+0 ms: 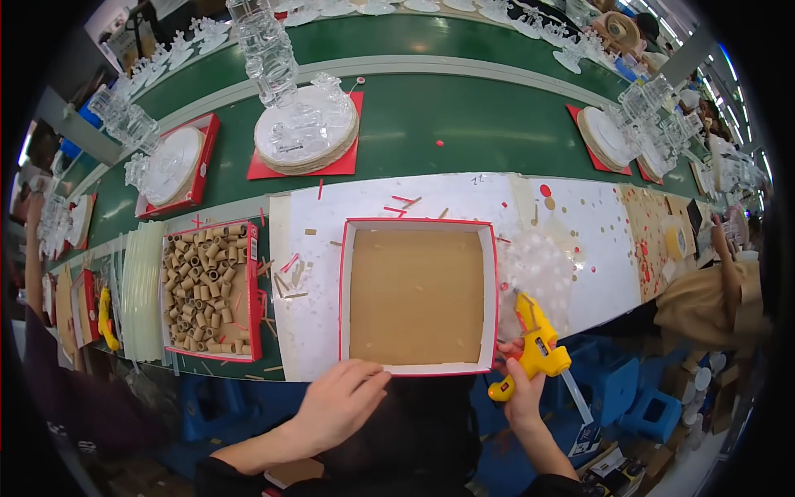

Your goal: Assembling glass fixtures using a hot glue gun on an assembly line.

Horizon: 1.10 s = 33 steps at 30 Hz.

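A shallow square box (418, 298) with white inner walls, a red rim and a brown cardboard bottom lies open side up in front of me. My left hand (344, 402) is at its near left corner, the fingers bent together against the near wall; the thumb is hidden. In my right hand (523, 393) is a yellow hot glue gun (537, 335), just beyond the box's right wall. Its nozzle points away from me, and a clear glue stick (577, 398) sticks out of its back end.
Left of the box stands a red tray (252, 290) of short cardboard tubes (199, 286), beside a stack of clear glue sticks (142, 290). Red and brown scraps litter the white work sheet (319, 215). Clear plastic parts on round boards (306, 132) stand on the green belt (406, 116). A co-worker sits at far right.
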### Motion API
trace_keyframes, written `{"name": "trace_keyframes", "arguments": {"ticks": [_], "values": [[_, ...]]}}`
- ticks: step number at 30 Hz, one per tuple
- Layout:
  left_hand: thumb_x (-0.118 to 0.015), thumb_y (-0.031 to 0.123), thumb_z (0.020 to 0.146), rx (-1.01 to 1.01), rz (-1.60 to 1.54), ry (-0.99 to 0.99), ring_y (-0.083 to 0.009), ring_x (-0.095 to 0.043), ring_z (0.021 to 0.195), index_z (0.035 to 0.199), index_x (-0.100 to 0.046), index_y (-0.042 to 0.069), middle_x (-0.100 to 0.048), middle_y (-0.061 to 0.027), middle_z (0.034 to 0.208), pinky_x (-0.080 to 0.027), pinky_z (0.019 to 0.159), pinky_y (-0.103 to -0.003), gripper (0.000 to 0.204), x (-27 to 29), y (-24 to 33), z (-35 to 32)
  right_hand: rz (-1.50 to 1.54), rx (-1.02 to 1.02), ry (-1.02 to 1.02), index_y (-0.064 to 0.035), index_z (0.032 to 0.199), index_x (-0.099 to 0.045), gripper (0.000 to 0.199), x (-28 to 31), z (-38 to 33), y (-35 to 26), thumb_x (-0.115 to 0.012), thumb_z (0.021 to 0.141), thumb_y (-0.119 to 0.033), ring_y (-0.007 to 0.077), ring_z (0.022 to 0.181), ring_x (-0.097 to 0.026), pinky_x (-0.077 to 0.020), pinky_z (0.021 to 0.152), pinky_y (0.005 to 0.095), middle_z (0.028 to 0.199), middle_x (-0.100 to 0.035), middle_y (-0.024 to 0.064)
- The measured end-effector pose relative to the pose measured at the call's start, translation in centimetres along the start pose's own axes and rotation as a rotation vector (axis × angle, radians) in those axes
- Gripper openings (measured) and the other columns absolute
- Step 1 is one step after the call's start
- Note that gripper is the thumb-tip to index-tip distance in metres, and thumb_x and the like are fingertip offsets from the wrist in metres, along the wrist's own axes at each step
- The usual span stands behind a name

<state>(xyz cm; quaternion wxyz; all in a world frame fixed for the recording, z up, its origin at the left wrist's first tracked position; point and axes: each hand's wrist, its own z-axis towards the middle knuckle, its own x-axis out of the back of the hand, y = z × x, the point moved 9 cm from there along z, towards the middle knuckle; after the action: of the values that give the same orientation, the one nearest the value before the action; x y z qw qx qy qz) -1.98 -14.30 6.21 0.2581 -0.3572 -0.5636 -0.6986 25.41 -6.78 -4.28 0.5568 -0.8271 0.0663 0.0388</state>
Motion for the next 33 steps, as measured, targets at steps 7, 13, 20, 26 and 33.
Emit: {"name": "trace_keyframes", "arguments": {"ticks": [7,13,20,26,33], "values": [[-0.071,0.000,0.076,0.127,-0.009,0.388,-0.0309,-0.060,0.099,0.107,-0.063,0.001,-0.061,-0.0138,0.109,-0.051,0.082,-0.036,0.033,10.4,-5.4,-0.1,-0.077,0.307,-0.058,-0.0058,0.138,-0.042,0.050,2.3,5.6,-4.7,-0.055,0.094,-0.026,0.0206,0.108,-0.060,-0.0540,0.077,0.0333,0.122,-0.059,0.0113],[-0.066,0.002,0.082,0.210,-0.344,0.701,-0.0236,-0.044,0.125,0.142,-0.031,0.005,-0.039,-0.0138,0.141,-0.042,0.099,-0.037,0.069,17.1,-14.7,5.6,-0.067,0.396,0.015,-0.0052,0.115,-0.050,0.029,7.3,14.8,-8.0,-0.051,0.098,-0.029,0.0137,0.084,-0.062,-0.0518,0.059,0.0250,0.097,-0.062,0.0074],[-0.068,0.024,0.089,0.266,-0.188,0.965,-0.0329,-0.043,0.130,0.146,-0.026,0.001,-0.041,-0.0222,0.143,-0.038,0.104,-0.042,0.074,21.2,-28.1,16.3,-0.095,0.426,0.119,-0.0048,0.110,-0.052,0.024,9.5,17.5,-4.9,-0.054,0.096,-0.024,0.0099,0.066,-0.057,-0.0454,0.052,0.0215,0.087,-0.063,0.0059],[-0.052,0.040,0.099,0.282,-0.173,1.001,-0.0253,-0.062,0.103,0.134,-0.050,0.004,-0.065,-0.0154,0.112,-0.045,0.091,-0.037,0.050,23.0,-34.3,18.9,-0.014,0.472,0.182,-0.0039,0.109,-0.053,0.026,8.0,17.4,-5.1,-0.057,0.094,-0.024,0.0081,0.061,-0.055,-0.0460,0.051,0.0216,0.088,-0.063,0.0060],[-0.041,0.053,0.100,0.181,-0.938,0.784,-0.0252,-0.065,0.102,0.140,-0.041,0.004,-0.063,-0.0150,0.119,-0.050,0.082,-0.030,0.064,23.3,-22.2,18.4,-0.055,0.541,0.241,-0.0034,0.106,-0.057,0.023,10.4,16.6,-5.8,-0.058,0.093,-0.022,0.0077,0.056,-0.055,-0.0455,0.048,0.0215,0.082,-0.064,0.0047]]}}
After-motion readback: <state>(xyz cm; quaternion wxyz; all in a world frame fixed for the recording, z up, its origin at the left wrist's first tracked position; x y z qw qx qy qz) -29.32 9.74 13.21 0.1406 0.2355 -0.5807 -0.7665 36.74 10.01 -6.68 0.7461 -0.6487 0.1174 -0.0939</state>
